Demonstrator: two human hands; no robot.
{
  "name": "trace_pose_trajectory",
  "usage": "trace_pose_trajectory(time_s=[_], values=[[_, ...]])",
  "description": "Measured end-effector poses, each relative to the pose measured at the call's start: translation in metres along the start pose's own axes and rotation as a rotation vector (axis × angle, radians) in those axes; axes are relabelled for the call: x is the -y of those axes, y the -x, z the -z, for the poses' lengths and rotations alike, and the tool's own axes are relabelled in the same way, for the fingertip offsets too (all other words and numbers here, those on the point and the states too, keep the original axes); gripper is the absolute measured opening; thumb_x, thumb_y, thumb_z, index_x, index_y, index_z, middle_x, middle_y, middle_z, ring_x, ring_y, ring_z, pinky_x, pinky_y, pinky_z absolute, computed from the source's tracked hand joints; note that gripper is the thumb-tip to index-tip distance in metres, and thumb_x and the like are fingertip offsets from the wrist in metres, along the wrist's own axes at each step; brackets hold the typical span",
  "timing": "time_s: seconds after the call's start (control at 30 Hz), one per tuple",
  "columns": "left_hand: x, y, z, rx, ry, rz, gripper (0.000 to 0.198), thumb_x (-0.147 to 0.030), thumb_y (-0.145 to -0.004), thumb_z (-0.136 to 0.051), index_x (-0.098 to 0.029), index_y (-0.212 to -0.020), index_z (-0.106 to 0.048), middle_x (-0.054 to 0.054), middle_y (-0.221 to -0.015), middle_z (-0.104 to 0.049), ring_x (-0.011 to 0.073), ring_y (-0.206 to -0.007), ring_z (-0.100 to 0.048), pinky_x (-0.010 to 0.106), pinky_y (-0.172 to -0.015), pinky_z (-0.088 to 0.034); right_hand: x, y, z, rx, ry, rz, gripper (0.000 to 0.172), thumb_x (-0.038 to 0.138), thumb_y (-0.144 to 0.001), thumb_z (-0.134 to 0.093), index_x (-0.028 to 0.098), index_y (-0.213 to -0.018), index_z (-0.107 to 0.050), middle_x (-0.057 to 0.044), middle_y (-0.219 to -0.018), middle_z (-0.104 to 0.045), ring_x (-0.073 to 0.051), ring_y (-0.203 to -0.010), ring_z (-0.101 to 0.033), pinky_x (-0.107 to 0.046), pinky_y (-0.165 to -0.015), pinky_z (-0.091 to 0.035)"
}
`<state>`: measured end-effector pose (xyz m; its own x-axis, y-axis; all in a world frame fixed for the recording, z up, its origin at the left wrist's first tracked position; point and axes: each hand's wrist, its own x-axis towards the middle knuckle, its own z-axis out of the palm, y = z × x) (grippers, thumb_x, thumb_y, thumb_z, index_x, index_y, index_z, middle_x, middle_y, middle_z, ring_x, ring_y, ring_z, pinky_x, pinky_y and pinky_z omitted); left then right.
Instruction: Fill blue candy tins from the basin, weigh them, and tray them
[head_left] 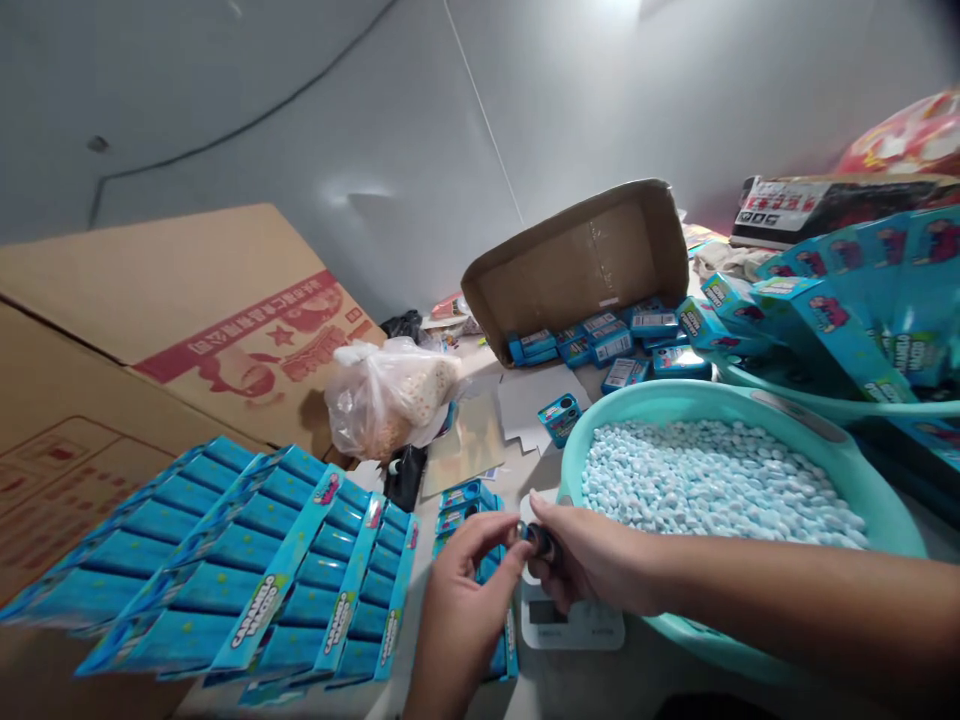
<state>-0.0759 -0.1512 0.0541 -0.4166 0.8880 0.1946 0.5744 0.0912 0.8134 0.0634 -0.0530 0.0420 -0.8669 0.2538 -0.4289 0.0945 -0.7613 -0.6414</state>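
My left hand (465, 595) and my right hand (589, 550) meet in front of me, above a white kitchen scale (574, 632). My right fingers are wrapped round a small dark, blue-edged item (543, 545), mostly covered; its kind cannot be made out. The thumb and forefinger of my left hand pinch at its near end. Beneath and behind the left hand stands a row of small blue candy boxes (459, 494). A turquoise basin (892, 505) of pale blue and white candies (712, 475) sits under my right forearm.
Blue candy packs (300, 590) stand in rows at left, before a large cardboard carton (150, 290). A plastic bag (375, 390) sits behind. An open cardboard box (570, 260) holds small blue boxes (611, 340). Another turquoise basin (780, 390) with blue packs is at right.
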Motion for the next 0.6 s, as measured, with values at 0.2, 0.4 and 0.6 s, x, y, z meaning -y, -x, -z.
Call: trace_pose_trajectory(time_s=[0.2, 0.4, 0.6], values=[[0.048, -0.033, 0.036, -0.226, -0.209, 0.288, 0.044, -0.048, -0.08, -0.062, -0.02, -0.111, -0.075, 0.009, -0.11, -0.078, 0.0287, -0.106, -0.072, 0.043, -0.099, -0.055, 0.021, 0.008, 0.001, -0.056, 0.068, 0.051, 0.047, 0.043, -0.108, -0.033, 0.011, -0.091, -0.062, 0.003, -0.059, -0.043, -0.007, -0.044, -0.036, -0.019, -0.046, -0.03], [0.096, -0.066, 0.05, -0.094, -0.346, 0.317, 0.029, -0.045, -0.068, -0.069, -0.019, -0.079, -0.073, 0.013, -0.099, -0.076, 0.0337, -0.105, -0.07, 0.047, -0.102, -0.052, 0.024, 0.002, 0.009, -0.121, 0.171, 0.097, 0.048, 0.041, -0.107, -0.034, 0.011, -0.084, -0.063, 0.003, -0.059, -0.042, -0.007, -0.043, -0.037, -0.02, -0.047, -0.03], [0.121, -0.09, 0.047, -0.013, -0.332, 0.334, 0.06, -0.036, -0.06, -0.08, -0.012, -0.113, -0.067, 0.023, -0.13, -0.065, 0.0349, -0.122, -0.064, 0.045, -0.099, -0.054, 0.025, 0.0, 0.013, -0.152, 0.215, 0.108, 0.048, 0.046, -0.106, -0.039, 0.012, -0.085, -0.065, 0.003, -0.06, -0.042, -0.006, -0.044, -0.035, -0.019, -0.046, -0.03]])
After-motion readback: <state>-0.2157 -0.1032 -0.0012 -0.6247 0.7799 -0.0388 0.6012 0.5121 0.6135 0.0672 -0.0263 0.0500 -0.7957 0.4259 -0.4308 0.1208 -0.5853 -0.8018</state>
